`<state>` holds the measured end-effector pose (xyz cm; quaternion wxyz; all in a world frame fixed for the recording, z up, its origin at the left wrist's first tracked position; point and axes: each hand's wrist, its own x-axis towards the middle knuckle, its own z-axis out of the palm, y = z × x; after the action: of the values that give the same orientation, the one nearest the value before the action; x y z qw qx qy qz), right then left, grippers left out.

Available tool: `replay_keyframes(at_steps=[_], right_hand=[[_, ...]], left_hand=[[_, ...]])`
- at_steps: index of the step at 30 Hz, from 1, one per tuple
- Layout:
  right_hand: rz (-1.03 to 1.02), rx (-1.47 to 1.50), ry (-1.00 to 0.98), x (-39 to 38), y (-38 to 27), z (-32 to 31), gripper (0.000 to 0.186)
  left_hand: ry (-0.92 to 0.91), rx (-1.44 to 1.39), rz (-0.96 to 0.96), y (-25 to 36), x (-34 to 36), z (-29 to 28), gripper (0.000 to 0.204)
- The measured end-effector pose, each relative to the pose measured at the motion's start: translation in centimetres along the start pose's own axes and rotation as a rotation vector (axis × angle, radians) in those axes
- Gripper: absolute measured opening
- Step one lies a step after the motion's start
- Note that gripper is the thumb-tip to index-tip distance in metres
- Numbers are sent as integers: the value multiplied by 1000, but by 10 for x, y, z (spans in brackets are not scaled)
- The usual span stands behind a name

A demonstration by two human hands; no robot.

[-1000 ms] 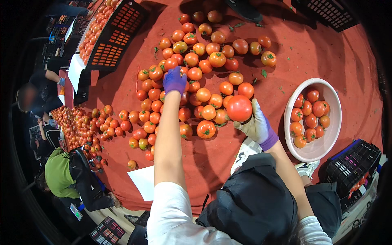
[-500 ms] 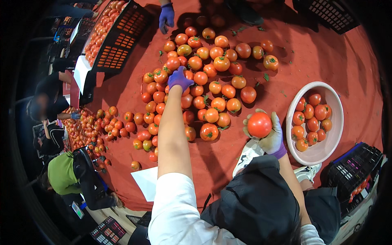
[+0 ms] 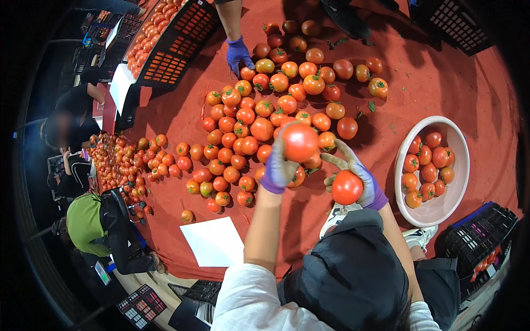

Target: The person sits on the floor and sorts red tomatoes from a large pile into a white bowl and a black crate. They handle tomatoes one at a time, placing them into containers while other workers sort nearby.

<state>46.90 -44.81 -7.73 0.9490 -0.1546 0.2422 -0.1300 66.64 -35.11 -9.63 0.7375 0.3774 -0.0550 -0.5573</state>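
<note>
My left hand [image 3: 277, 168], in a purple-cuffed glove, grips a large red tomato [image 3: 300, 142] and holds it up over the near side of the tomato pile [image 3: 261, 129]. To its right, my right hand [image 3: 369, 182], gloved the same way, cradles another red tomato [image 3: 348, 187] in its palm. The thumb and fingertips of that hand stretch toward the left. Tomatoes in the pile run from red to orange, some with green stems. A pale pink basin [image 3: 462, 190] with several tomatoes in it stands right of my right hand.
Across the pile, another person's purple-gloved hand [image 3: 239, 56] touches the tomatoes. A black crate [image 3: 165, 60] full of tomatoes stands at the far left. White paper [image 3: 212, 243] lies on the red floor covering [image 3: 441, 88]. Stacked black crates [image 3: 475, 226] are at the right; a person in green [image 3: 85, 223] crouches left.
My left hand has come back from the pile with a tomato, close to my right hand. The right hand's tomato sits slightly lower. The other person's hand has reached down to the pile.
</note>
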Motion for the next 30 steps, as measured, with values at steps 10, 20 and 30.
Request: replay_keyframes(at_steps=[10, 20, 30], right_hand=[[-315, 714, -219, -114, 11, -157, 67], [-480, 423, 315, -113, 3, -121, 72], [-119, -68, 262, -5, 41, -30, 62]], left_hand=[[147, 1023, 277, -44, -22, 4, 48], [920, 1714, 83, 65, -33, -256, 59], [993, 1739, -363, 75, -18, -271, 82]])
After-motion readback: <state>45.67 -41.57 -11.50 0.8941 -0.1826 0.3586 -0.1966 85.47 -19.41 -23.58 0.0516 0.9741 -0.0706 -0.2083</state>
